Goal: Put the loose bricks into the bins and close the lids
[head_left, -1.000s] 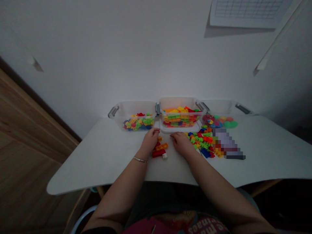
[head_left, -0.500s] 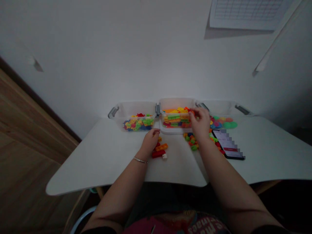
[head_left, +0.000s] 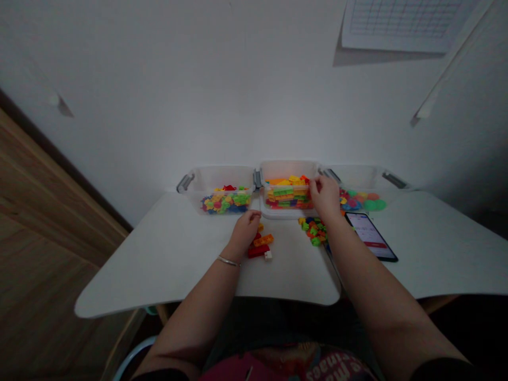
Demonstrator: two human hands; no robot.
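My left hand (head_left: pixel 245 228) rests on the white table (head_left: pixel 166 254), fingers curled beside a small stack of red, orange and yellow bricks (head_left: pixel 260 244) with a white piece at its right end. My right hand (head_left: pixel 325 197) reaches over the right end of the middle clear bin (head_left: pixel 288 191), which is full of orange, green and yellow bricks. Its fingers are bent at the bin's rim; whether they hold a brick is hidden. A loose pile of coloured bricks (head_left: pixel 313 230) lies below that wrist.
A left bin (head_left: pixel 222 193) holds small mixed pieces. A right bin (head_left: pixel 363 191) holds round coloured pieces. A phone (head_left: pixel 371 236) lies face up, right of my forearm. A white wall stands close behind the bins, and wooden panelling runs along the left.
My right hand left the table by the loose pile and rose to the middle bin's right end, then shifted slightly left. My left hand stayed by the small stack.
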